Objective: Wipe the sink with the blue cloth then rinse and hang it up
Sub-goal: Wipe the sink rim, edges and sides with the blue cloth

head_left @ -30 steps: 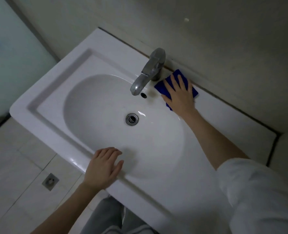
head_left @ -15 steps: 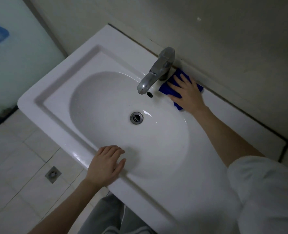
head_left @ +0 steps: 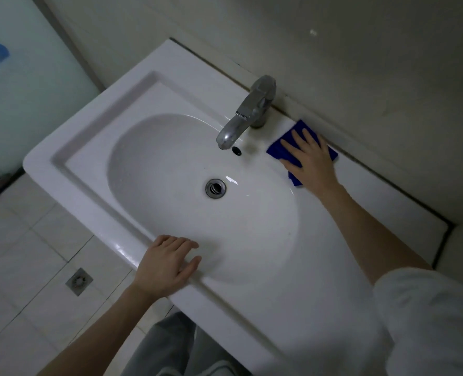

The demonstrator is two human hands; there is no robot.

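Counting from nearest me: one pair of grey trousers [head_left: 170, 348] at the bottom, one white sleeve [head_left: 428, 321] pushed up my right arm, and two bare hands.

My left hand [head_left: 168, 264] rests on the front rim of the sink [head_left: 89, 196]. The fingers are close together and lightly bent over the inner edge, with the thumb out to the side, and it's holding nothing.

There's one sink, white and glossy, with an oval bowl set in a rectangular top. The bowl has one round metal drain [head_left: 215, 188] in the middle and one small dark overflow hole [head_left: 236, 150] on its back wall, just under the spout. There's one chrome tap [head_left: 248, 112] at the back edge, with its spout pointing into the bowl.

My right hand [head_left: 310, 161] is just right of the tap, palm down with the fingers spread, pressing the cloth [head_left: 275, 153] flat onto the back ledge. There's one cloth, deep blue. It sits on the ledge between the bowl and the wall, and its corners poke out past my fingers and wrist. Its far corner is right up near the wall joint, and it's beside the tap but not touching it.

The room is dim. The floor [head_left: 21, 253] has pale tiles with one square floor drain [head_left: 79, 280] left of my arm. The wall [head_left: 360, 63] behind the sink is plain off-white, with a dark seam where the sink meets it. On the left is a frosted glass panel [head_left: 21, 90] with a blurry blue patch showing through.
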